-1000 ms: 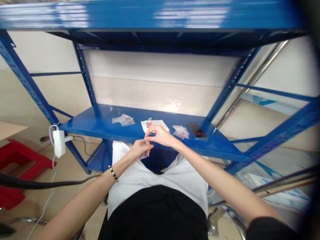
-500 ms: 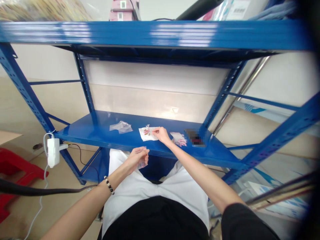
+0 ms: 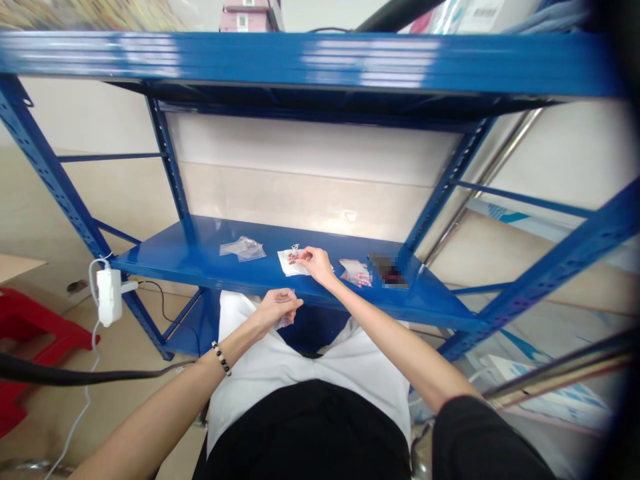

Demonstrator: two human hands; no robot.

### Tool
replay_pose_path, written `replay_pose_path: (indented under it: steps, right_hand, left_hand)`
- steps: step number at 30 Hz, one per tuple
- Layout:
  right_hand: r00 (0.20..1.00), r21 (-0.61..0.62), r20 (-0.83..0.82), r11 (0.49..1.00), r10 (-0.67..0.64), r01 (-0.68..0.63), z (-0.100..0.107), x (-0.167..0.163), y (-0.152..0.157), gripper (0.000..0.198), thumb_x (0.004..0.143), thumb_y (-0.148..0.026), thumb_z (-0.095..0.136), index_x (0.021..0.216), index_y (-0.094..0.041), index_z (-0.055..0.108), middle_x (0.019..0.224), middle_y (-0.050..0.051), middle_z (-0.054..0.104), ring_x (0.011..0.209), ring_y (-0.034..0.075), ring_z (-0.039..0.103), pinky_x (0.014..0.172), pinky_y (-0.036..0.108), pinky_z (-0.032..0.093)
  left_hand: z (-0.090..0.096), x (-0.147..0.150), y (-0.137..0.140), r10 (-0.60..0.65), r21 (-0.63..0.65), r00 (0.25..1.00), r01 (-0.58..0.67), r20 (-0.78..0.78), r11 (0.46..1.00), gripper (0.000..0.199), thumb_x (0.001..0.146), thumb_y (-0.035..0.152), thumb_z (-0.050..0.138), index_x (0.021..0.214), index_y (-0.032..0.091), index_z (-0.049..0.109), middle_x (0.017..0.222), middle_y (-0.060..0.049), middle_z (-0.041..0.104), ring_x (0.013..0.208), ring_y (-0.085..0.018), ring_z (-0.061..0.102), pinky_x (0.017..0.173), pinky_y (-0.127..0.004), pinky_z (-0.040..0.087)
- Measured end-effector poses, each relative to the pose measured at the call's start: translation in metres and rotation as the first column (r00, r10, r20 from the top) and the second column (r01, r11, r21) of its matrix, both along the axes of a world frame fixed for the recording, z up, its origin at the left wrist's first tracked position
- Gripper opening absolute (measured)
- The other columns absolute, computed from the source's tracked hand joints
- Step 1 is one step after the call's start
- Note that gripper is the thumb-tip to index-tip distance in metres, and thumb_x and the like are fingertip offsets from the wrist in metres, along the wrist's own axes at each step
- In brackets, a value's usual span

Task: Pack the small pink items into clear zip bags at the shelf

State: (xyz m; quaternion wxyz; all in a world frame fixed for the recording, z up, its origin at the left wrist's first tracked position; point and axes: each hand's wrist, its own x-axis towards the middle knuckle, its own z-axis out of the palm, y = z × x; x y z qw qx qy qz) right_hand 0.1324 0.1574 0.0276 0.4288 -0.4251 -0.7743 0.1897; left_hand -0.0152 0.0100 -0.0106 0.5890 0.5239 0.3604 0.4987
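Note:
My left hand [image 3: 281, 308] is closed in front of the shelf edge, around a small clear plastic bag [image 3: 286, 322] that shows below the fingers. Over a white drawstring pouch [image 3: 295, 269] on the shelf, my right hand [image 3: 316, 263] is closed in a pinch. Small reddish and brown pieces [image 3: 293, 257] lie on the pouch right at those fingertips. Whatever the pinch holds is too small to make out. To the right lies a clear bag [image 3: 356, 272] with pink pieces in it.
Flat clear plastic bags [image 3: 243, 249] lie on the blue shelf [image 3: 200, 241] at left. A blurred-out dark object [image 3: 389, 270] lies at right. An upper shelf beam [image 3: 240, 60] crosses above the hands. A white power strip [image 3: 109, 297] hangs by the left post.
My right hand has shifted slightly left, further over the pouch and its small pieces. My left hand stays closed in nearly the same place. The view has tilted a little.

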Motion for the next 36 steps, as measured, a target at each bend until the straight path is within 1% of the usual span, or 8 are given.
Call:
replay_pose_path:
  steps: [4,9,15,19,22,26,32,36]
  right_hand:
    - [0.965,-0.031,-0.191,0.981,0.182,-0.191,0.011,-0.001,-0.052,0.022,0.073,-0.036,0.077,0.079,-0.015,0.069,0.082,0.005,0.072,0.073,0.017,0.064,0.066,0.026,0.045]
    - [0.951,-0.02,-0.03,0.951,0.307,-0.308,0.012,0.015,-0.12,0.017,0.083,-0.037,0.07,0.08,-0.02,0.073,0.087,0.004,0.07,0.084,0.018,0.061,0.07,0.028,0.043]
    - [0.969,-0.038,-0.02,0.968,0.246,-0.247,-0.005,0.04,-0.162,0.02,0.09,-0.039,0.061,0.089,-0.022,0.073,0.108,0.007,0.064,0.102,0.021,0.056,0.076,0.03,0.045]
    - [0.96,-0.077,-0.125,0.963,0.249,-0.259,-0.011,0.052,-0.171,0.021,0.091,-0.037,0.059,0.085,-0.018,0.066,0.094,0.006,0.064,0.088,0.018,0.059,0.073,0.029,0.044]
    - [0.97,-0.118,-0.172,0.974,0.172,-0.193,-0.011,0.061,-0.168,0.022,0.091,-0.038,0.058,0.082,-0.018,0.064,0.082,0.002,0.064,0.079,0.017,0.058,0.071,0.028,0.042]
    - [0.955,-0.16,-0.289,0.98,0.064,-0.114,-0.014,0.069,-0.159,0.027,0.086,-0.043,0.064,0.078,-0.017,0.064,0.076,0.003,0.064,0.072,0.017,0.057,0.067,0.027,0.043]
    - [0.898,-0.227,-0.435,0.957,0.067,-0.181,-0.017,0.069,-0.165,0.026,0.082,-0.043,0.068,0.08,-0.018,0.065,0.073,0.002,0.063,0.068,0.015,0.056,0.062,0.027,0.044]
    - [0.858,-0.243,-0.509,0.946,0.063,-0.214,-0.014,0.07,-0.169,0.029,0.08,-0.042,0.07,0.097,-0.019,0.067,0.077,0.002,0.064,0.067,0.014,0.056,0.061,0.026,0.045]
  left_hand:
    - [0.002,-0.002,-0.003,0.002,0.051,0.997,0.002,-0.076,0.999,0.036,0.073,0.044,0.076,0.065,0.016,0.055,0.051,-0.001,0.059,0.043,-0.01,0.05,0.045,-0.021,0.037]
    - [0.003,0.007,0.0,-0.059,0.107,0.973,0.085,-0.224,0.991,0.041,0.074,0.044,0.075,0.055,0.014,0.056,0.049,-0.003,0.058,0.044,-0.009,0.049,0.047,-0.022,0.036]
    - [0.006,0.014,-0.024,-0.266,0.037,0.964,0.266,-0.009,0.963,0.031,0.076,0.037,0.077,0.085,0.01,0.066,0.065,-0.006,0.067,0.06,-0.014,0.062,0.064,-0.026,0.048]
    - [0.003,0.018,-0.035,-0.404,-0.081,0.912,0.409,0.076,0.909,0.044,0.071,0.03,0.082,0.107,0.01,0.067,0.102,-0.016,0.072,0.096,-0.025,0.069,0.086,-0.036,0.051]
    - [0.001,0.021,-0.036,-0.418,-0.143,0.906,0.424,0.075,0.894,0.05,0.076,0.035,0.079,0.117,0.01,0.064,0.116,-0.02,0.069,0.108,-0.029,0.066,0.094,-0.041,0.049]
    - [0.002,0.023,-0.034,-0.424,-0.183,0.904,0.426,0.055,0.886,0.054,0.079,0.044,0.074,0.118,0.007,0.063,0.118,-0.026,0.066,0.104,-0.032,0.069,0.088,-0.043,0.053]
    - [0.001,0.022,-0.039,-0.312,-0.178,0.949,0.299,-0.047,0.937,0.045,0.076,0.043,0.077,0.102,0.009,0.062,0.108,-0.025,0.071,0.092,-0.032,0.072,0.071,-0.034,0.056]
    - [0.0,0.022,-0.039,-0.286,-0.148,0.956,0.274,-0.065,0.95,0.041,0.076,0.042,0.077,0.095,0.009,0.06,0.105,-0.024,0.072,0.089,-0.031,0.073,0.066,-0.031,0.056]
